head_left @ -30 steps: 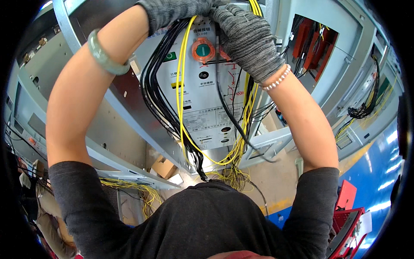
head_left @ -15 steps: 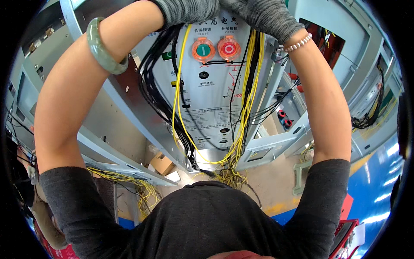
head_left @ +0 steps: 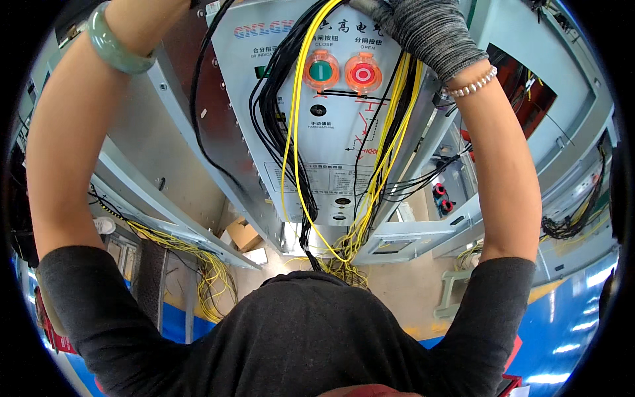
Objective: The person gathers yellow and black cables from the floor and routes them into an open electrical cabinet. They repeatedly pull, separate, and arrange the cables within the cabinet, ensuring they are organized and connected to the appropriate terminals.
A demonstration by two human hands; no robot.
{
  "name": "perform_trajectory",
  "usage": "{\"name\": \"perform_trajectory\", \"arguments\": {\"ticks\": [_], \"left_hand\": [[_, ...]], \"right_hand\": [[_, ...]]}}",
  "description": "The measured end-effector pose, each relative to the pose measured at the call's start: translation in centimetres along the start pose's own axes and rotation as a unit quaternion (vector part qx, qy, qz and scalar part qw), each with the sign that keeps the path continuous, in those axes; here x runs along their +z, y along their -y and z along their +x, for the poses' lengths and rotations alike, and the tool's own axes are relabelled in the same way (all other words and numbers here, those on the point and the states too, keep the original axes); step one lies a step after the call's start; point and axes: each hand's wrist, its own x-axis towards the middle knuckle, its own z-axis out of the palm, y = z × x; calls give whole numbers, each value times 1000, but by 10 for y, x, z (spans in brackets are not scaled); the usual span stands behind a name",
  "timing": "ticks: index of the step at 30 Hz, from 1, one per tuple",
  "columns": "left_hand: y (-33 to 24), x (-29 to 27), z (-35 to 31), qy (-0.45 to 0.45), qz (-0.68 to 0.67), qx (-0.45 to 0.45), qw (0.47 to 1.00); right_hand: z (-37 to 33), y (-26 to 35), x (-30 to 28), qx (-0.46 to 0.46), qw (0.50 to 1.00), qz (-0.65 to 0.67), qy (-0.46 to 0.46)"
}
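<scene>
My right hand (head_left: 433, 33), in a grey knit glove, is at the upper edge, its fingers closed at the top of a bundle of black and yellow wires (head_left: 296, 112). The fingertips are partly cut off by the frame. The bundle hangs in front of a grey switchgear panel (head_left: 264, 30) with a green button (head_left: 321, 71) and a red button (head_left: 363, 77) under orange covers. My left forearm (head_left: 79, 145), with a green bangle, runs out past the top edge, so the left hand is out of sight. One black wire (head_left: 196, 99) hangs apart from the bundle, near the left arm.
A second yellow and black wire bundle (head_left: 390, 149) runs down the panel's right side. Loose yellow wires (head_left: 215, 291) lie low on the left. Metal cabinet frames stand on both sides. A cardboard box (head_left: 243, 235) and a green stool (head_left: 453, 294) are on the floor.
My left hand has moved left and up out of view, away from the right hand. One black wire now hangs apart from the bundle. The right hand has shifted slightly right.
</scene>
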Motion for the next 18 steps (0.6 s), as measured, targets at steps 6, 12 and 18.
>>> {"name": "perform_trajectory", "arguments": {"ticks": [6,12,18], "left_hand": [[-26,28,-10,-74,-645,-201,734],[-70,86,-26,-230,-564,-122,783],[-131,130,-52,-295,-429,24,854]], "right_hand": [[-5,2,1,7,999,-26,-26],[-8,10,-6,73,981,130,-120],[-1,34,-37,249,929,250,114]]}}
